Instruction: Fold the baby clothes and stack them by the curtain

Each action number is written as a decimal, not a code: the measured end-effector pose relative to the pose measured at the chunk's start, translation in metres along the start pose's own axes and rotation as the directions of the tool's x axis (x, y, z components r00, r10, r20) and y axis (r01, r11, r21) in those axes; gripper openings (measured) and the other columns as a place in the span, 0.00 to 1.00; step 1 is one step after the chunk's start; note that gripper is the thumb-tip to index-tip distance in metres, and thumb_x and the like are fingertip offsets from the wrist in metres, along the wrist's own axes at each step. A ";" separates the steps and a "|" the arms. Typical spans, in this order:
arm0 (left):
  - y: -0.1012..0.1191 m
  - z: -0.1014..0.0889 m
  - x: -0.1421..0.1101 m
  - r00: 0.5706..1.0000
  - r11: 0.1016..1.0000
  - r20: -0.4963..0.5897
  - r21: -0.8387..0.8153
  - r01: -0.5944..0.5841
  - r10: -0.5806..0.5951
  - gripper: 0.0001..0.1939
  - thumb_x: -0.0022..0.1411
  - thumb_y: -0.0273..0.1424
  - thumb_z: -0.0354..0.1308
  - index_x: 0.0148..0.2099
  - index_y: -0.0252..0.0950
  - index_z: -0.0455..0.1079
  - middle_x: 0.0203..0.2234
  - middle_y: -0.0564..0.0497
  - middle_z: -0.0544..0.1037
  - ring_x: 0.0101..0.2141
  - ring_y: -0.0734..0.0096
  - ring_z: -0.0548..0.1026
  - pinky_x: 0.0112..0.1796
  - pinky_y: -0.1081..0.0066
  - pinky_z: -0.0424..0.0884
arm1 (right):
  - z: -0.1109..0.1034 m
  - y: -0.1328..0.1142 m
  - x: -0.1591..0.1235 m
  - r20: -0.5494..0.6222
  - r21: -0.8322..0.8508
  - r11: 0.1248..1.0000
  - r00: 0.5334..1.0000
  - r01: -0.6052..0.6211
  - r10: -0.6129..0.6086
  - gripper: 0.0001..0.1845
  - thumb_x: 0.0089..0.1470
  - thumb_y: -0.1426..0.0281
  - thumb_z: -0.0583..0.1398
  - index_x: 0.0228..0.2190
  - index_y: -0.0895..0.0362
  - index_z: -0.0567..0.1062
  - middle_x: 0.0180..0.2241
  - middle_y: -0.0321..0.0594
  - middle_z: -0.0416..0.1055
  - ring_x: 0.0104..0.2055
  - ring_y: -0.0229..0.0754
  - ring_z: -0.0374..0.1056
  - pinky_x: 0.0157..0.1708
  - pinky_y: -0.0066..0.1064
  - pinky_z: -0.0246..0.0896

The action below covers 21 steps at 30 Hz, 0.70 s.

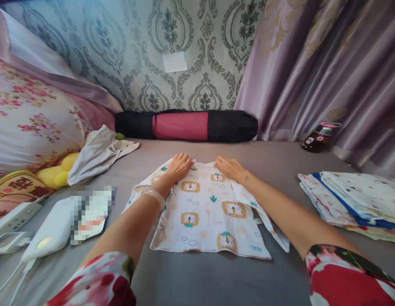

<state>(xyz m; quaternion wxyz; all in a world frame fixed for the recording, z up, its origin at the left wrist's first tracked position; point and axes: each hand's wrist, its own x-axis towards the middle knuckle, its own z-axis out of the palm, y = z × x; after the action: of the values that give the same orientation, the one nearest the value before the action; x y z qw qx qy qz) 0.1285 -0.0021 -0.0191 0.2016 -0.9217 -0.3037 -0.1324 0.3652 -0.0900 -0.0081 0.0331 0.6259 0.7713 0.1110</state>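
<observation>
A small white child's shirt point(202, 208) with lion faces and green leaf prints is spread on the grey sheet, its neckline away from me. My left hand point(180, 167), below a pale bangle point(154, 197), has its fingers closed on the shoulder left of the neckline. On the other side, my right hand point(229, 168) grips the right shoulder by the neckline, fingertips on the cloth edge. Both forearms cross over the sleeves and partly cover them. The right sleeve slants down past the hem, angled away from the body of the shirt.
Folded clothes point(353, 204) are stacked at right, with a dark bottle point(321, 137) behind. A black and red roll bag point(184, 126) lies along the wall. At left are a phone point(92, 216), a white power bank point(52, 229), a power strip point(15, 219) and a grey cloth point(97, 155).
</observation>
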 end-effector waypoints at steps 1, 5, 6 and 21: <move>-0.001 0.001 0.002 1.000 1.000 0.013 -0.020 0.007 -0.006 0.20 0.71 0.35 0.37 0.42 0.33 0.68 0.38 0.39 0.70 0.41 0.54 0.66 0.40 0.59 0.58 | 0.000 0.001 0.001 0.007 0.013 1.000 1.000 0.010 -0.010 0.16 0.67 0.65 0.45 0.45 0.57 0.68 0.46 0.48 0.68 0.48 0.47 0.67 0.38 0.32 0.60; -0.004 0.008 0.005 0.995 0.994 0.098 -0.100 0.047 -0.037 0.20 0.71 0.36 0.36 0.43 0.34 0.68 0.40 0.38 0.70 0.44 0.53 0.65 0.44 0.58 0.58 | 0.002 0.002 0.005 0.037 0.117 0.993 0.999 -0.012 0.007 0.15 0.67 0.64 0.47 0.45 0.55 0.69 0.48 0.48 0.69 0.50 0.47 0.66 0.43 0.33 0.58; -0.004 0.009 0.006 0.991 0.991 0.125 -0.116 0.060 -0.045 0.20 0.71 0.36 0.37 0.43 0.34 0.68 0.41 0.38 0.70 0.45 0.53 0.65 0.44 0.58 0.57 | 0.003 0.002 0.006 0.040 0.158 0.987 0.999 -0.034 0.028 0.15 0.66 0.64 0.47 0.44 0.55 0.70 0.49 0.48 0.69 0.50 0.47 0.66 0.44 0.33 0.58; 0.118 -0.008 0.047 0.994 0.811 0.067 -0.585 -0.030 0.085 0.13 0.65 0.25 0.45 0.47 0.32 0.68 0.45 0.41 0.72 0.48 0.61 0.69 0.52 0.64 0.63 | -0.010 0.036 -0.059 0.624 0.779 -0.167 0.726 -0.604 0.288 0.17 0.62 0.59 0.55 0.28 0.58 0.72 0.25 0.41 0.75 0.26 0.38 0.70 0.26 0.25 0.65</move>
<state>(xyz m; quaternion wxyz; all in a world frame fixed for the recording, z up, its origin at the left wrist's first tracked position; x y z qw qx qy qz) 0.2366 -0.0681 -0.0290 -0.1003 -0.9529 -0.2292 -0.1712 0.4102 -0.1421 0.0041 -0.3528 0.7037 0.3409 -0.5139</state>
